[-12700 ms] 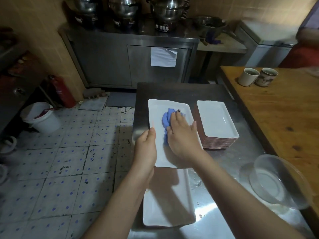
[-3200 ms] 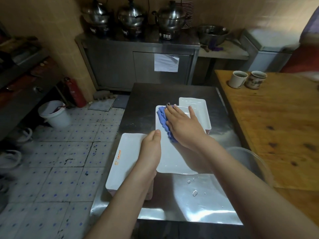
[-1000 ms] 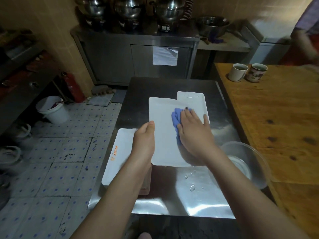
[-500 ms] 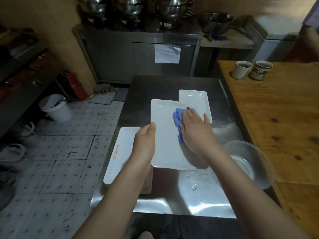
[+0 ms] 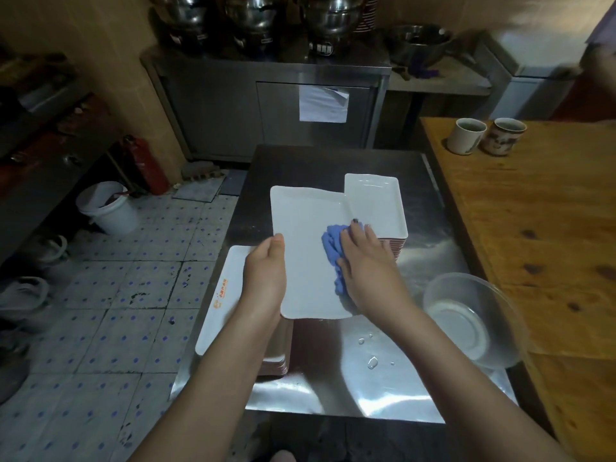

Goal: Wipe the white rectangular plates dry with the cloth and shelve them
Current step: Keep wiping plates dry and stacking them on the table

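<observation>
My left hand point(image 5: 266, 275) grips the left edge of a white rectangular plate point(image 5: 305, 228) held over the steel table point(image 5: 393, 388). On that plate my right hand point(image 5: 365, 261) presses a crumpled blue cloth point(image 5: 331, 251) with its fingers laid flat. Behind it on the right stands a stack of white plates point(image 5: 375, 201). A second stack point(image 5: 230, 295), its top plate bearing an orange mark, sits at the table's left edge, partly under my left arm.
A clear plastic bowl point(image 5: 473, 318) sits at the table's right edge, and water drops point(image 5: 371, 361) lie near the front. Two mugs point(image 5: 466, 135) stand on the wooden table point(image 5: 533, 228) to the right. A white bucket point(image 5: 106, 208) and a red extinguisher point(image 5: 146, 165) are on the tiled floor.
My right hand and the cloth have slid a little toward me along the right side of the plate. My left hand keeps its hold on the left edge.
</observation>
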### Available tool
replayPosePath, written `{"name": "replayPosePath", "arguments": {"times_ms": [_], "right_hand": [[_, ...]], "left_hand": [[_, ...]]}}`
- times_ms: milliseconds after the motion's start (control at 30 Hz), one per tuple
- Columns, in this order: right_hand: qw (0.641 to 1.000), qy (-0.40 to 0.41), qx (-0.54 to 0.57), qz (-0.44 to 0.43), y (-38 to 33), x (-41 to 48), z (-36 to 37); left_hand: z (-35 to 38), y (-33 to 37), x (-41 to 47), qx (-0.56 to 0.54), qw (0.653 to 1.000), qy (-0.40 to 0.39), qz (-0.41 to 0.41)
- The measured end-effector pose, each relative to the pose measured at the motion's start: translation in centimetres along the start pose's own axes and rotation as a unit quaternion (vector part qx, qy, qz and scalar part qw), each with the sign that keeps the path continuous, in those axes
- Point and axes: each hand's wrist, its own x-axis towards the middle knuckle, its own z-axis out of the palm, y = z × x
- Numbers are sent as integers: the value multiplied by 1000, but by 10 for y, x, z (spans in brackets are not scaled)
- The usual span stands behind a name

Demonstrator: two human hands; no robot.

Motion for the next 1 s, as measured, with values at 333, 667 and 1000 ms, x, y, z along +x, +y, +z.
{"name": "replayPosePath", "arguments": {"times_ms": [333,667,1000], "right_hand": [[982,72,164,53,-13,23,11],[889,81,415,175,-36,28,13],[828,57,494,260,-52,29,40]], "left_hand": [[-31,-12,2,32,999,11,22],[-87,-41,29,59,998,-5,-8],[-110,-82,69,157,986,-42,-33]]}}
